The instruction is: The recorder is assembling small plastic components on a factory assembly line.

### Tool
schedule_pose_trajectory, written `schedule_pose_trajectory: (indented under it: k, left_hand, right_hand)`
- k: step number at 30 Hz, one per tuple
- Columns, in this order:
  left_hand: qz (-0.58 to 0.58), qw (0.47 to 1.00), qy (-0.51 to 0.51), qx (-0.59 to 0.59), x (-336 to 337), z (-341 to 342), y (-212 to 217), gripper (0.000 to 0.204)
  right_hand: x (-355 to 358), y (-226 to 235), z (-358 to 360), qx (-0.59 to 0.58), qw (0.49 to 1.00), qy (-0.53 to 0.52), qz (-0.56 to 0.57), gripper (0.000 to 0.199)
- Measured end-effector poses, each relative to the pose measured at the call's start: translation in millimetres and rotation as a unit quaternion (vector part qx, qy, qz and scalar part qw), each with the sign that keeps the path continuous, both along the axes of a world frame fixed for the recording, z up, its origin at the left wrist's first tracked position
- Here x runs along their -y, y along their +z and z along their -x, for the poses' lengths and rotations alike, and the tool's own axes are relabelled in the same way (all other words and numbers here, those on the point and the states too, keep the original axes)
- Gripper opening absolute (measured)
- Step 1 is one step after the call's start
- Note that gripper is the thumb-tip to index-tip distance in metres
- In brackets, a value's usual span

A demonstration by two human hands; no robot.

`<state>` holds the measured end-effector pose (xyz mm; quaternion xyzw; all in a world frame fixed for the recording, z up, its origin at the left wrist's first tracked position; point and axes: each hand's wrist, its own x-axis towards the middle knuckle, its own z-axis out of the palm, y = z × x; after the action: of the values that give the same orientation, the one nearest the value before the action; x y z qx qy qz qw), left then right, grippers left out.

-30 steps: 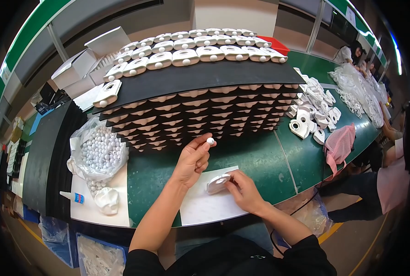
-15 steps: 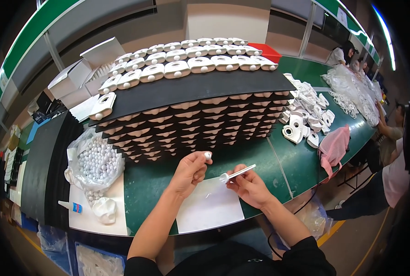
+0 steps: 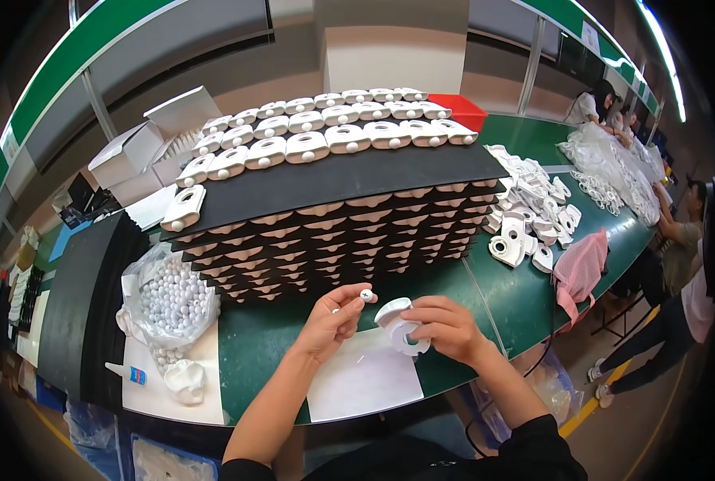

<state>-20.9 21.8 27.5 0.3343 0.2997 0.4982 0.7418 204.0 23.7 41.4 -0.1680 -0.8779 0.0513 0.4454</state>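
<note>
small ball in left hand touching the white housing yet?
Apart. Head view shows dark background between the ball in the left hand and the housing in the right hand.

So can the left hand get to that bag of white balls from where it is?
Probably yes: the bag of white balls lies open on the left hand's side with bare green table between, though its fingers already pinch a small ball.

My right hand's grip (image 3: pixel 446 327) hides part of the white plastic piece (image 3: pixel 400 327); the small ball (image 3: pixel 366 295) is too tiny for me to make out detail.
</note>
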Motion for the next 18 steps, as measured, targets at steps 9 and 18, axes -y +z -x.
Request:
schedule_pose_trajectory:
  k: [9,18]
  left_hand:
    - [-0.02,0.999,-0.003,-0.031,1,-4,2,0.026]
    - [-0.023,0.994,-0.003,-0.107,2,-6,-2,0.016]
  right_hand:
    - [3,-16,15,-0.279,0.899,0.073,0.328,0.022]
    - [-4,-25,29,-0.381,0.695,0.139,0.593,0.017]
